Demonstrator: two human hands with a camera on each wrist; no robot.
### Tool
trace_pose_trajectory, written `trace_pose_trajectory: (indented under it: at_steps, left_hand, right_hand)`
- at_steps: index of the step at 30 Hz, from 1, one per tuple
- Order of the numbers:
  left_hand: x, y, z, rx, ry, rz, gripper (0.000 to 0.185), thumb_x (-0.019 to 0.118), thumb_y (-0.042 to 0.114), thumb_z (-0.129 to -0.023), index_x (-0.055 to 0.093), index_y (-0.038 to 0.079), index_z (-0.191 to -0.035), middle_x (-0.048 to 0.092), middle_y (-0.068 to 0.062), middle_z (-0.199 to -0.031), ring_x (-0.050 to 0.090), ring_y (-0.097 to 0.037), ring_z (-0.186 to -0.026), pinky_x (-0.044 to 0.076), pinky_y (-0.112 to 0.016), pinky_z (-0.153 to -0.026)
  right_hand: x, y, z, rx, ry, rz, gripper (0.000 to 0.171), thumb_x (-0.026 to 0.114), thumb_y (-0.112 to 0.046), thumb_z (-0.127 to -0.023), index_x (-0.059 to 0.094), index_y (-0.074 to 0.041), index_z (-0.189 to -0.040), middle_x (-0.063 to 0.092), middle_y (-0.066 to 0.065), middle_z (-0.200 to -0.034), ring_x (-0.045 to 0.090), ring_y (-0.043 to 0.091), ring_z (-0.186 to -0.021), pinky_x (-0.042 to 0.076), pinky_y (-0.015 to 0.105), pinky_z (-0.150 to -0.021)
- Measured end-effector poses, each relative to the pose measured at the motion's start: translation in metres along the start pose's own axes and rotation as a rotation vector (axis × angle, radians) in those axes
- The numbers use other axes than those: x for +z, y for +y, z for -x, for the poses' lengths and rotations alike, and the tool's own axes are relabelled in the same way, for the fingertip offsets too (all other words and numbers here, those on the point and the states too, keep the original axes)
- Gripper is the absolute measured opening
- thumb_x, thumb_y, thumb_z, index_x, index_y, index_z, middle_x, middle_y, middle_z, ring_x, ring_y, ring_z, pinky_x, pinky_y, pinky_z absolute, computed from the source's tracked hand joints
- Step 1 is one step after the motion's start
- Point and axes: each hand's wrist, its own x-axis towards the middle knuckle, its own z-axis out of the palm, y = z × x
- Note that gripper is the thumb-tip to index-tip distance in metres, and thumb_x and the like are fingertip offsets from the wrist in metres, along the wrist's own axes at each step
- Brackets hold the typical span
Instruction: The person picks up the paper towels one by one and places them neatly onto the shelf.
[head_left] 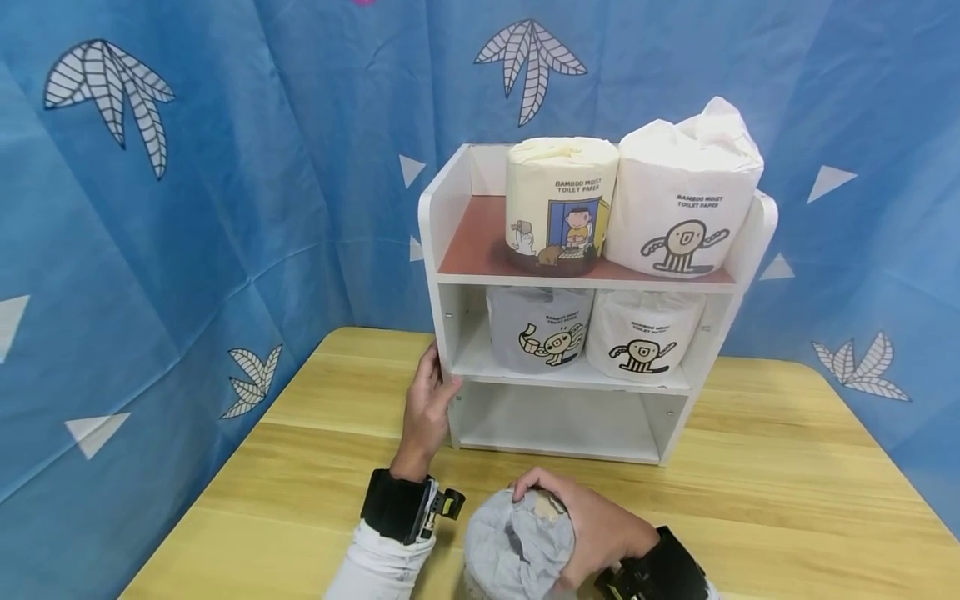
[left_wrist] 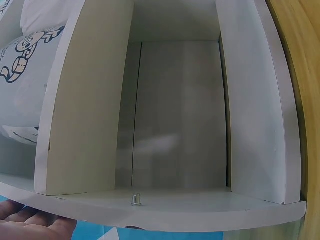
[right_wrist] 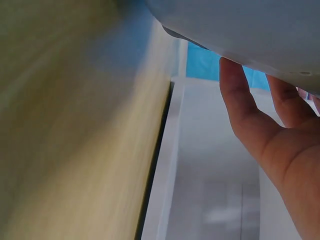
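A white three-tier shelf unit (head_left: 442, 250) stands on the wooden table (head_left: 787, 467). Its top and middle tiers each carry two wrapped toilet paper rolls (head_left: 561, 204); the bottom tier (head_left: 562, 421) is bare. My left hand (head_left: 427, 404) lies flat against the unit's left side panel, thumb at the front edge. In the left wrist view the left hand (left_wrist: 30, 222) shows under the side panel (left_wrist: 165, 210), with the bare compartment behind. My right hand (head_left: 592, 525) grips a grey-wrapped roll (head_left: 510, 546) just in front of the shelf. The right wrist view shows my fingers (right_wrist: 250, 125) curled under that roll (right_wrist: 240, 30).
Blue cloth with leaf prints (head_left: 187, 208) hangs behind and to both sides of the table. Bare tabletop lies left (head_left: 322, 433) and right of the shelf. The table's left edge (head_left: 225, 467) is near my left arm.
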Motion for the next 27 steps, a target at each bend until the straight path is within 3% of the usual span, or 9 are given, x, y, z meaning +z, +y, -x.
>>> trace_pose_trajectory:
  at_steps: [9, 13, 19, 27]
  left_hand:
    - [0.001, 0.002, -0.001, -0.008, 0.015, -0.010, 0.062, 0.042, 0.006, -0.099, 0.013, -0.001, -0.153, 0.019, -0.019, -0.157, 0.022, -0.031, -0.143, 0.024, -0.051, -0.113]
    - [0.002, 0.001, -0.002, 0.005, 0.019, -0.010, 0.062, 0.042, 0.006, -0.099, 0.014, -0.002, -0.153, 0.019, -0.019, -0.157, 0.021, -0.032, -0.143, 0.023, -0.053, -0.112]
    - [0.003, 0.000, -0.004, 0.011, 0.022, -0.007, 0.062, 0.043, 0.004, -0.099, 0.013, -0.002, -0.153, 0.018, -0.020, -0.157, 0.021, -0.032, -0.143, 0.023, -0.054, -0.112]
    - [0.001, 0.003, 0.002, -0.036, 0.029, -0.007, 0.063, 0.044, 0.006, -0.099, 0.013, 0.000, -0.154, 0.017, -0.018, -0.158, 0.020, -0.030, -0.143, 0.023, -0.051, -0.113]
  right_hand:
    - [-0.016, -0.005, 0.006, -0.005, 0.069, 0.000, 0.086, 0.076, 0.011, -0.048, 0.044, -0.008, -0.126, 0.049, 0.016, -0.122, 0.053, 0.026, -0.109, 0.049, 0.044, -0.094]
    - [-0.026, -0.003, 0.006, -0.053, 0.063, 0.003, 0.085, 0.074, 0.014, -0.049, 0.043, -0.004, -0.125, 0.049, 0.020, -0.121, 0.053, 0.028, -0.109, 0.049, 0.047, -0.094]
    - [-0.046, -0.001, 0.009, -0.045, 0.099, 0.005, 0.082, 0.074, 0.014, -0.050, 0.045, -0.003, -0.125, 0.051, 0.017, -0.123, 0.054, 0.027, -0.110, 0.048, 0.045, -0.095]
    - [-0.070, 0.006, 0.015, -0.079, 0.178, 0.048, 0.080, 0.075, 0.011, -0.048, 0.047, 0.000, -0.123, 0.055, 0.015, -0.120, 0.056, 0.026, -0.107, 0.048, 0.041, -0.095]
